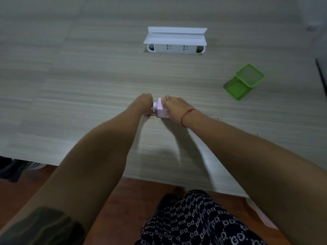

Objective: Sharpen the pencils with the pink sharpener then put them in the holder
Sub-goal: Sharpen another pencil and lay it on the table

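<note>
The pink sharpener [161,110] stands on the wooden table [70,96] at the middle, between my two hands. My right hand [174,106] grips its right side and top with curled fingers. My left hand [144,105] is closed at the sharpener's left end, by its pale round opening; what it holds is hidden by the hand. No pencil shows clearly. The green holder [245,82] lies tilted on the table to the right, well apart from both hands, with nothing visible inside.
A white socket box [175,41] with a raised lid sits in the table at the back middle. A dark object [322,76] is at the right edge. The table's front edge runs just above my lap.
</note>
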A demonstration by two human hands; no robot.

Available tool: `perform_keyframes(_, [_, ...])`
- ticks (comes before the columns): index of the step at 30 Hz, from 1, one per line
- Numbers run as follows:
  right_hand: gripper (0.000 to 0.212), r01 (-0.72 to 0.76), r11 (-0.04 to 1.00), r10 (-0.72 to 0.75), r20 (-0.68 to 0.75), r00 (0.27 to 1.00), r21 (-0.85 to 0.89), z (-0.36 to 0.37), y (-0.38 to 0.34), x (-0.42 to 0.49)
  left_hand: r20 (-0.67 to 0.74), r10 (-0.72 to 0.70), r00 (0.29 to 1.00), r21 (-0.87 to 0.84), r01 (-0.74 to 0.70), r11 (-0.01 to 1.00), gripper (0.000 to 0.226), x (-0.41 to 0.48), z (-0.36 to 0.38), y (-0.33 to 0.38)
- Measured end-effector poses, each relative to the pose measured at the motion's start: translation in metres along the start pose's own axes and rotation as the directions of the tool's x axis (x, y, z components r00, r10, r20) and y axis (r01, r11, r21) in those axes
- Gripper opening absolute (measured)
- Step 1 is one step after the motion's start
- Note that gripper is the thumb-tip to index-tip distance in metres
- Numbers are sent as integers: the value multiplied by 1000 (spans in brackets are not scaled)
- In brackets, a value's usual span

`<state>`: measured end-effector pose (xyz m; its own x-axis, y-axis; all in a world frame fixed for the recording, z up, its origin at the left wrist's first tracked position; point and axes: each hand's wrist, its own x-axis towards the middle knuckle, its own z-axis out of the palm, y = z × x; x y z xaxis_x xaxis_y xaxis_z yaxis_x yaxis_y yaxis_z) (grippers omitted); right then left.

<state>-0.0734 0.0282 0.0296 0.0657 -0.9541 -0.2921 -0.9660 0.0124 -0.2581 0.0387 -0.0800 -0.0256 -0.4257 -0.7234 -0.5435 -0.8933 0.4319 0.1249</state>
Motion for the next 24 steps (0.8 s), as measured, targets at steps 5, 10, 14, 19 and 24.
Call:
perform_keyframes(5, [41, -3, 1000, 3, 18, 1000, -8, 0, -1, 5, -128, 98, 987, 135, -80, 988, 18, 2, -37, 7])
perform_keyframes(10, [38, -14, 999, 14, -1, 1000, -40, 0, -3, 5, 436, -14, 900, -51, 41, 998, 15, -8, -78, 10])
perform_keyframes(14, [35, 5, 1000, -5, -20, 1000, -10, -2, -8, 4, 648, 4, 761, -208, 172, 963, 19, -23, -41, 3])
perform_keyframes(19, [33, 32, 999, -32, 12, 999, 34, -5, -6, 4, 265, -68, 962, -115, 101, 988, 15, -9, 9, -1])
perform_keyframes(24, [37, -26, 998, 25, 18, 1000, 52, -5, -5, 4, -223, 14, 975, 58, -1, 998, 25, 0, -16, 4])
